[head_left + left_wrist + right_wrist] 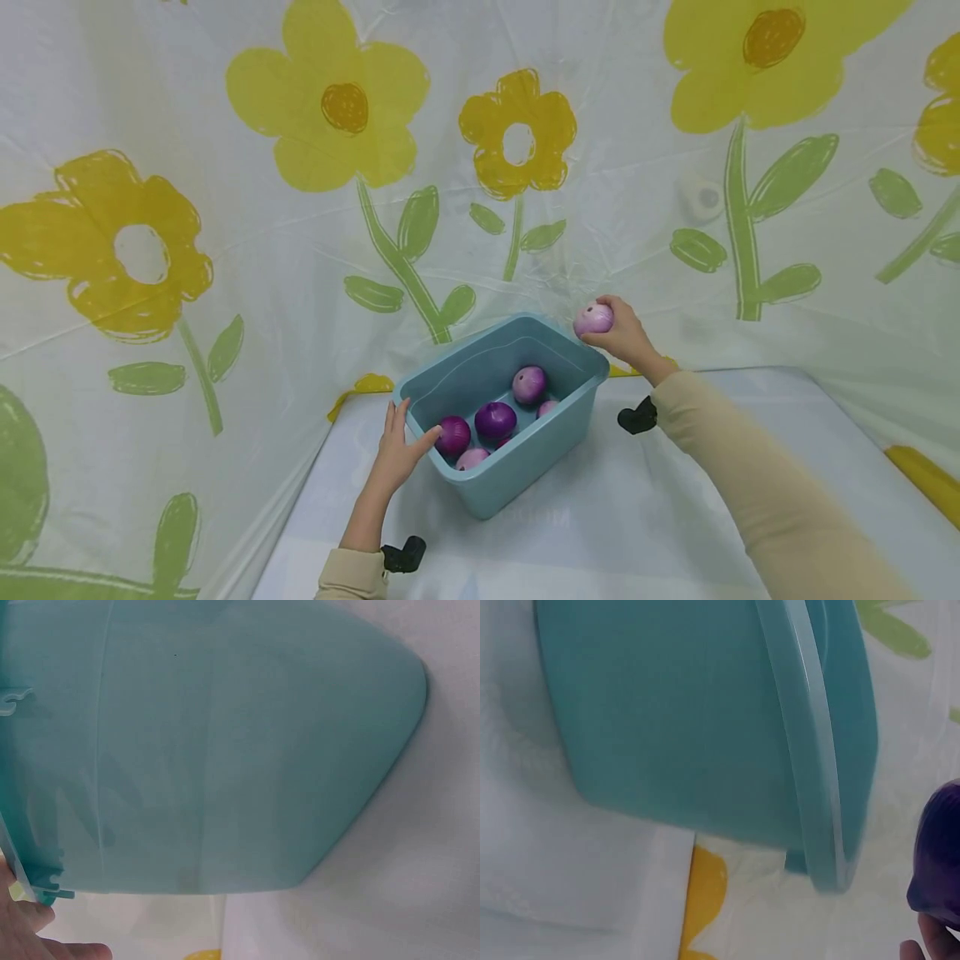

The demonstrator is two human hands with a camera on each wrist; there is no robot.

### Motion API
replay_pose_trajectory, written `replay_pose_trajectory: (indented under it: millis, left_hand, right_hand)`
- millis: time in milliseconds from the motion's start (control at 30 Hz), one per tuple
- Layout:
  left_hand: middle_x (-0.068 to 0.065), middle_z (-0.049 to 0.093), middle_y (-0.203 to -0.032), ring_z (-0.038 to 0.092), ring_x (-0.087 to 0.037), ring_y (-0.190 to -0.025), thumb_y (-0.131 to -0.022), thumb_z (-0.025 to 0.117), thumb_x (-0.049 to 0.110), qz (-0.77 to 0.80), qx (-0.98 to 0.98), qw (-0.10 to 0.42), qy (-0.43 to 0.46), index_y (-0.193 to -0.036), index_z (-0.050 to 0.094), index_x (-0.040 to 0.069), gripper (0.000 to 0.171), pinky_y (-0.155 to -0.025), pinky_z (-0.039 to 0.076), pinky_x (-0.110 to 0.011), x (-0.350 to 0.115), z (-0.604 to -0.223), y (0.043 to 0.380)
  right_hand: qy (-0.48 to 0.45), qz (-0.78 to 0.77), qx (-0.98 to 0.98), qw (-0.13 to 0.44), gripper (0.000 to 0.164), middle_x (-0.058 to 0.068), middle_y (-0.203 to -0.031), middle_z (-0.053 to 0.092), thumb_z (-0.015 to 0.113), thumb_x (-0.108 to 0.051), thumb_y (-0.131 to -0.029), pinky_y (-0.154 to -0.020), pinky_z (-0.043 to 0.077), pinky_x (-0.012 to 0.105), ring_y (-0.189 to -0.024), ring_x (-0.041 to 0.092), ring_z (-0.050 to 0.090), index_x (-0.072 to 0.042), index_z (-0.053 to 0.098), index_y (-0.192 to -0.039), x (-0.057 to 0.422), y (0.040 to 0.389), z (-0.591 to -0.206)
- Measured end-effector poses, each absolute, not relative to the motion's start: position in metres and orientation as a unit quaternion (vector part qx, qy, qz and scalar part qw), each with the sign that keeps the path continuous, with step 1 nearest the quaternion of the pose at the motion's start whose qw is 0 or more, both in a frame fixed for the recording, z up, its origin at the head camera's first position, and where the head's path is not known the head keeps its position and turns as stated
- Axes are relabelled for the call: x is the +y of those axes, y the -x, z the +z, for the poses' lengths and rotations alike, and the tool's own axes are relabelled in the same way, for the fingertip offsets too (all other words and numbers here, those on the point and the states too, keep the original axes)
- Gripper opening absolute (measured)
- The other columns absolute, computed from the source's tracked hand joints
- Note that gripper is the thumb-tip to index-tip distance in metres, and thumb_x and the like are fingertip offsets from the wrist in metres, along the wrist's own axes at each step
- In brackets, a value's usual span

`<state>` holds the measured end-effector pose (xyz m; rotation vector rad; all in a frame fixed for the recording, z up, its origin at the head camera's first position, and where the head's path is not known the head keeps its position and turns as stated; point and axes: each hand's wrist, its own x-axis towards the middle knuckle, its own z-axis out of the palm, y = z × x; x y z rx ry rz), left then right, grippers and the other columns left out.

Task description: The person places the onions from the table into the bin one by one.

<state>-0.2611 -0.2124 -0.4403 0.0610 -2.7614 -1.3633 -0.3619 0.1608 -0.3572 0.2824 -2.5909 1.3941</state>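
Observation:
My right hand (624, 335) holds a pale purple onion (593, 320) above the right far corner of a blue-green plastic bin (536, 467). In the right wrist view that onion (941, 855) looks dark, with fingertips (937, 937) beneath it. My left hand (397, 454) grips the bin's left end at the rim, thumb over the edge. The left wrist view shows its fingers (30, 926) beside the rim. Inside the bin lie several onions, among them a dark purple one (495, 422), a reddish purple one (453, 437) by my left thumb and a lighter one (529, 384).
The bin stands on a white-covered table (637, 517). Behind it hangs a pale cloth (615, 167) printed with yellow flowers, coming down close to the table's far edge. Black wrist straps (637, 416) sit at both sleeves.

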Motion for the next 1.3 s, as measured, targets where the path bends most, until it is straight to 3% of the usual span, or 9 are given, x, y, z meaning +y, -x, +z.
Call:
replay_pose_trajectory:
  millis: [533,767,1067,1300]
  left_hand:
    - [-0.017,-0.004,-0.153,0.007,-0.049,-0.135,-0.082,0.060,0.049,-0.443,-0.896,0.033,-0.020,-0.146,0.016,0.016,0.085,-0.095,0.021,-0.070,-0.212,-0.442,0.262]
    - [-0.017,-0.004,-0.153,0.008,-0.049,-0.135,-0.079,0.060,0.055,-0.443,-0.896,0.032,-0.020,-0.146,0.016,0.016,0.089,-0.095,0.022,-0.069,-0.213,-0.440,0.261]
    - [-0.017,-0.004,-0.153,0.008,-0.049,-0.135,-0.082,0.060,0.050,-0.443,-0.896,0.029,-0.022,-0.146,0.015,0.016,0.086,-0.095,0.022,-0.069,-0.213,-0.440,0.261]
    - [-0.018,-0.004,-0.153,0.009,-0.050,-0.134,-0.080,0.059,0.054,-0.437,-0.899,0.034,-0.014,-0.146,0.016,0.015,0.088,-0.094,0.022,-0.071,-0.213,-0.440,0.260]
  right_hand:
    - [-0.176,0.454,-0.871,0.066,0.067,0.023,-0.128,0.045,0.072,-0.015,-0.076,-0.095,0.042,0.048,-0.113,0.037,0.047,0.003,0.038,-0.130,0.094,0.360,-0.360]
    - [-0.200,0.442,-0.874,0.019,0.066,0.019,-0.127,0.047,0.071,-0.023,-0.077,-0.093,0.044,0.047,-0.111,0.034,0.050,-0.002,0.039,-0.131,0.079,0.352,-0.367]
    - [-0.213,0.411,-0.886,-0.022,0.068,0.019,-0.133,0.042,0.072,-0.023,-0.077,-0.094,0.042,0.049,-0.118,0.035,0.044,-0.006,0.039,-0.134,0.069,0.345,-0.371]
    - [-0.222,0.422,-0.879,-0.015,0.072,0.019,-0.143,0.032,0.068,-0.031,-0.081,-0.102,0.031,0.054,-0.130,0.037,0.031,-0.005,0.035,-0.138,0.080,0.338,-0.366]
